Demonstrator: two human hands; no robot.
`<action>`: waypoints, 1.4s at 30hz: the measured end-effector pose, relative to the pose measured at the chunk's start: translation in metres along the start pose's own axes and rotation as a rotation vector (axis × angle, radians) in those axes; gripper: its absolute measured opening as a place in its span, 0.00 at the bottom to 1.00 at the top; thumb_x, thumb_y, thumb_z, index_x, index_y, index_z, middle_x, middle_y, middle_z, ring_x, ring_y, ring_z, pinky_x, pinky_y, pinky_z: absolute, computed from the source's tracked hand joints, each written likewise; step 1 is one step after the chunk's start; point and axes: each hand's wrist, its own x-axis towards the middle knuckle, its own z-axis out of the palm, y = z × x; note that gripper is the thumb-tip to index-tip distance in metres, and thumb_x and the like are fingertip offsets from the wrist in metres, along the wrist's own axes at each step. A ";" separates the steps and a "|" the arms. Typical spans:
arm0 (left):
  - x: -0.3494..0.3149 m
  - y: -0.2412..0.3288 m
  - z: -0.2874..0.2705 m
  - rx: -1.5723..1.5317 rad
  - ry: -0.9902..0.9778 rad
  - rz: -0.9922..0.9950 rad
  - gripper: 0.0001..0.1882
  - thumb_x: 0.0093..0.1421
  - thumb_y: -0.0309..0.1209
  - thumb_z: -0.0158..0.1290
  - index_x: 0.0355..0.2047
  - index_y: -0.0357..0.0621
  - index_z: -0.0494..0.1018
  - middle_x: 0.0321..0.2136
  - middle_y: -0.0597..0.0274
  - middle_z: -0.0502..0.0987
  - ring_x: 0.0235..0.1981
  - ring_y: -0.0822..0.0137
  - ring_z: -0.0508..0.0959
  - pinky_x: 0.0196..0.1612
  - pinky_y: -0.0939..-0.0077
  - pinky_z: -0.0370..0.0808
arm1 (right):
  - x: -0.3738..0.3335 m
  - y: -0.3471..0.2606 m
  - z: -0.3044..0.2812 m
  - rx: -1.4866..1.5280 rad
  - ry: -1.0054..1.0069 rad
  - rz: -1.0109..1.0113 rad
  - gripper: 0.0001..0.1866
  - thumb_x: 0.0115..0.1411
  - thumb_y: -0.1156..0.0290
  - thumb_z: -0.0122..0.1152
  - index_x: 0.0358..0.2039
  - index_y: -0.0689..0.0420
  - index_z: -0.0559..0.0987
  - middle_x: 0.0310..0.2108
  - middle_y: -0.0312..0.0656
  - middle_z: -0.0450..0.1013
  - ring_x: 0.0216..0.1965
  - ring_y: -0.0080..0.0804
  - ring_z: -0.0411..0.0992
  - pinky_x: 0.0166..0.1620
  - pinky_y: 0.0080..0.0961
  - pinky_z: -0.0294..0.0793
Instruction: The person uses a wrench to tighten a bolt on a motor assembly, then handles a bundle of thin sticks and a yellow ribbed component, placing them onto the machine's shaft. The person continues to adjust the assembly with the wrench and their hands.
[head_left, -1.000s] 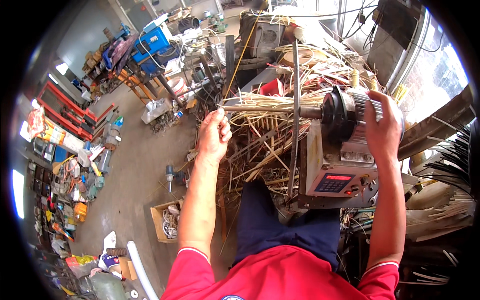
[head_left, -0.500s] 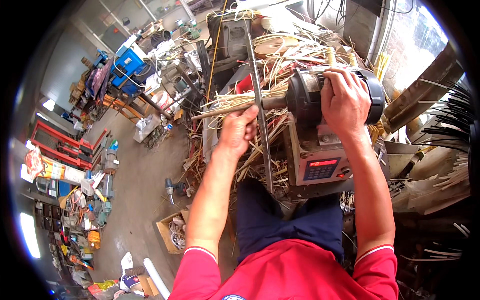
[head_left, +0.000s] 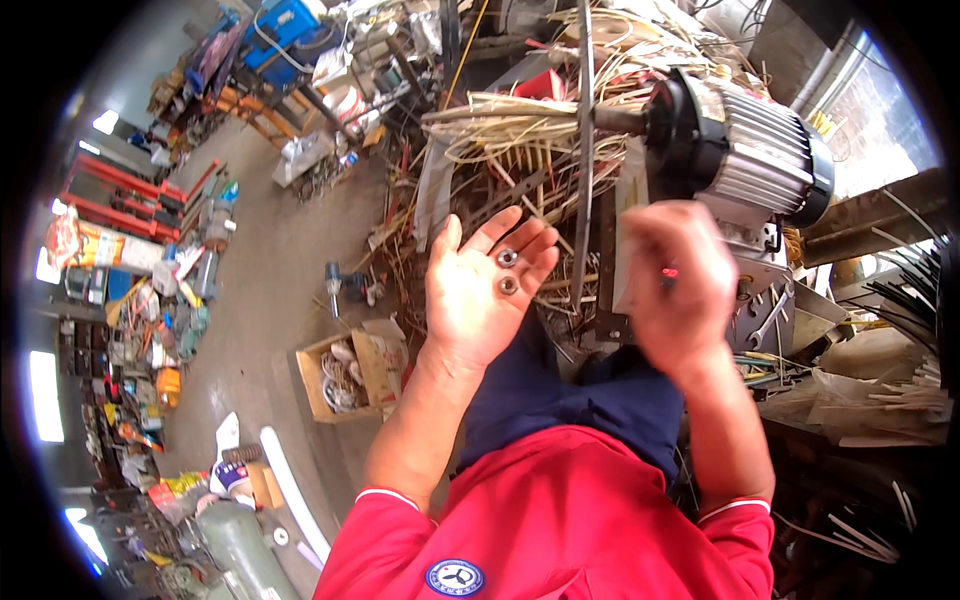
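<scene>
Across the left fingers (head_left: pixel 490 232): an upper metal ring (head_left: pixel 508 258) and a lower metal ring (head_left: pixel 509 285), small and nut-like, are lying loose on the skin, just apart from each other
Left hand (head_left: pixel 465 310): the palm is facing up, with the fingers opened out in a shallow cup and the thumb spreading away; nothing is being pinched, and the hollow is probably stopping the rings from rolling off
Right hand (head_left: pixel 685 285): it is showing blurred, its fingers seemingly curling inward; whether they are gripping anything, I cannot tell
Motor (head_left: pixel 760 145): above and to the right of the right fingers, it is lying on its side over the control box (head_left: pixel 780 285), which is seemingly supporting it
Flat bar (head_left: pixel 585 150): between the two hands and reaching beyond them, it is crossing the line of the shaft (head_left: pixel 620 121), which is pointing left from the motor
Strips (head_left: pixel 490 150): beyond the left fingers, pale lengths are lying heaped and tangled, looking like loose offcuts
Wrench (head_left: pixel 770 325): to the right of the right fingers, it is lying within easy reach
Wooden box (head_left: pixel 312 385): left of the left fingers, down on the floor, it is holding coiled pale material, perhaps to contain it
</scene>
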 end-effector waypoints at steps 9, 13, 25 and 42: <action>-0.031 -0.027 0.007 0.186 -0.039 0.065 0.38 0.68 0.59 0.40 0.60 0.34 0.65 0.56 0.41 0.71 0.61 0.46 0.68 0.68 0.52 0.61 | -0.062 -0.051 0.051 0.167 -0.295 0.382 0.16 0.52 0.75 0.69 0.42 0.59 0.79 0.32 0.44 0.74 0.32 0.43 0.78 0.34 0.36 0.79; -0.043 -0.028 0.011 0.215 -0.094 0.098 0.34 0.68 0.51 0.42 0.62 0.35 0.63 0.58 0.42 0.70 0.63 0.46 0.66 0.68 0.52 0.60 | -0.067 -0.054 0.048 0.312 -0.237 0.401 0.16 0.54 0.79 0.68 0.44 0.60 0.78 0.32 0.44 0.74 0.32 0.39 0.78 0.34 0.29 0.79; -0.059 -0.029 0.007 0.374 -0.259 0.152 0.35 0.58 0.31 0.47 0.67 0.35 0.58 0.63 0.42 0.65 0.68 0.49 0.61 0.72 0.54 0.53 | -0.093 -0.059 0.062 0.722 -0.043 0.527 0.16 0.58 0.85 0.64 0.48 0.64 0.77 0.35 0.41 0.74 0.34 0.23 0.76 0.37 0.19 0.76; -0.029 0.006 -0.027 0.391 -0.166 0.235 0.19 0.68 0.23 0.46 0.59 0.35 0.64 0.57 0.39 0.71 0.61 0.47 0.71 0.67 0.54 0.67 | -0.063 -0.042 0.025 1.550 -0.160 0.951 0.15 0.67 0.68 0.61 0.50 0.62 0.76 0.37 0.41 0.78 0.32 0.21 0.76 0.35 0.16 0.74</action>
